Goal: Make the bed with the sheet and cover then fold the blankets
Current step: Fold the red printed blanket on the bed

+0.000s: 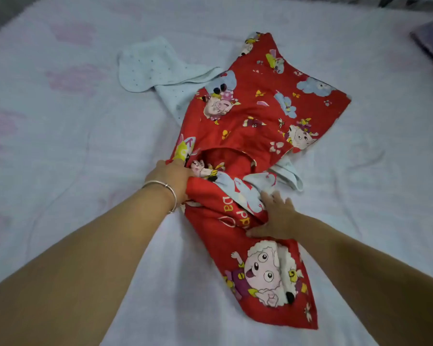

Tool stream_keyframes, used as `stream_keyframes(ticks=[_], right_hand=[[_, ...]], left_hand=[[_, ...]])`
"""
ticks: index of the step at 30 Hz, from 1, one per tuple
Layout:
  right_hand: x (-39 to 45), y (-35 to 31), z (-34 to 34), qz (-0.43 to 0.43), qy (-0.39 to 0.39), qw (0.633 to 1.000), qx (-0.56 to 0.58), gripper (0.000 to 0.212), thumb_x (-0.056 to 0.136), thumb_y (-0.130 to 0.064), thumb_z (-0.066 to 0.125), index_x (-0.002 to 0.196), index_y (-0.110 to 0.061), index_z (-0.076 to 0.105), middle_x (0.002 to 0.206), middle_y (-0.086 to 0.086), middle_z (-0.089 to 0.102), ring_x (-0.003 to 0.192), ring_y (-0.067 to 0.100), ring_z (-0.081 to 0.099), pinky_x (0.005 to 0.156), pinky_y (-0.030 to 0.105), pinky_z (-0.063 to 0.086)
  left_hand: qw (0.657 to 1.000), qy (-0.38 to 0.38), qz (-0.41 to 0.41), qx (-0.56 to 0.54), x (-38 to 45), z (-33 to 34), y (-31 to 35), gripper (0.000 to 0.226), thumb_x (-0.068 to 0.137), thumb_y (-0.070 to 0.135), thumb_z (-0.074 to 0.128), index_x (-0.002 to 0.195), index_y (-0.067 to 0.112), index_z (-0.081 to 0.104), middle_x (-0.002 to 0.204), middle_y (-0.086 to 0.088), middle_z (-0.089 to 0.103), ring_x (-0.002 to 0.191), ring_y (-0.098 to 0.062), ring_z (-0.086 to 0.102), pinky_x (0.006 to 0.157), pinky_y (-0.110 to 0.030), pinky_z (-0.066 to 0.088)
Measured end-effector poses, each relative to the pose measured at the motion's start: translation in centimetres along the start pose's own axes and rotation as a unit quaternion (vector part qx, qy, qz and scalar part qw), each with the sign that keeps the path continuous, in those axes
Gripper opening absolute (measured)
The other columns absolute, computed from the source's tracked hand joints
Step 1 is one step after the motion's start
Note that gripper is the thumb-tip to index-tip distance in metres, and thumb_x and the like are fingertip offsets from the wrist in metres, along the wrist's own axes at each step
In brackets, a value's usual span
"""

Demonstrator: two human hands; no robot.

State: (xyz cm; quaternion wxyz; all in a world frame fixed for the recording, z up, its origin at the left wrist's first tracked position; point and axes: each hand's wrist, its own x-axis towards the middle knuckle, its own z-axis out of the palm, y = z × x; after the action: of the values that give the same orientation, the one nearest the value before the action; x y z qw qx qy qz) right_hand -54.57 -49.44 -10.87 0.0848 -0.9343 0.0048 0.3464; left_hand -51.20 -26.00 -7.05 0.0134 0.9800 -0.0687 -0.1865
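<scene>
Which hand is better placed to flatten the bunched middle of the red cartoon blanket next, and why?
Probably the left hand: it already grips the bunched folds of the red blanket, while the right hand only presses flat lower down, pinning the cloth.

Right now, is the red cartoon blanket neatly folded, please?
No: the red blanket lies bunched and twisted, both hands gathering its middle.

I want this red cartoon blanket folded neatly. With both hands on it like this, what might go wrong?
The red blanket is bunched where the left hand grips it, so creases may get folded in. The pale blue cloth lies partly under it and could drag along. The right hand only presses, so the fabric may slip.
</scene>
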Motion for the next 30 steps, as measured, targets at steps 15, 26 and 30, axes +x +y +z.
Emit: stream_keyframes(ticks=[15, 26, 30], right_hand=[[-4.8, -6.1, 3.9, 0.141, 0.063, 0.942, 0.297, 0.065, 0.072, -0.049, 0.075, 0.118, -0.008, 0.055, 0.106, 0.010, 0.062, 0.099, 0.026, 0.059, 0.080, 0.028, 0.046], [-4.5, -4.9, 4.0, -0.001, 0.133, 0.904, 0.405, 0.023, 0.075, -0.017, 0.074, 0.091, -0.004, 0.065, 0.095, 0.015, 0.068, 0.093, 0.029, 0.064, 0.085, 0.037, 0.052], [-7.6, -8.6, 3.5, -0.194, 0.012, 0.938, 0.288, 0.012, 0.079, -0.017, 0.072, 0.088, -0.012, 0.066, 0.089, 0.005, 0.067, 0.086, 0.022, 0.061, 0.075, 0.027, 0.048]], left_hand=[[0.985, -0.057, 0.162, 0.032, -2.1, 1.8, -0.2, 0.086, 0.081, 0.013, 0.055, 0.143, 0.049, 0.007, 0.148, 0.002, 0.024, 0.139, -0.024, 0.022, 0.113, -0.051, 0.019], [0.980, -0.111, 0.151, 0.065, -2.3, 1.6, 4.8, 0.037, 0.080, 0.010, 0.064, 0.116, 0.014, 0.056, 0.117, -0.010, 0.063, 0.106, -0.030, 0.059, 0.083, -0.031, 0.046], [0.946, -0.250, 0.091, 0.186, -5.2, -0.7, 1.5, 0.034, 0.078, 0.013, 0.069, 0.111, 0.009, 0.063, 0.105, -0.008, 0.064, 0.091, -0.020, 0.056, 0.078, -0.026, 0.043]])
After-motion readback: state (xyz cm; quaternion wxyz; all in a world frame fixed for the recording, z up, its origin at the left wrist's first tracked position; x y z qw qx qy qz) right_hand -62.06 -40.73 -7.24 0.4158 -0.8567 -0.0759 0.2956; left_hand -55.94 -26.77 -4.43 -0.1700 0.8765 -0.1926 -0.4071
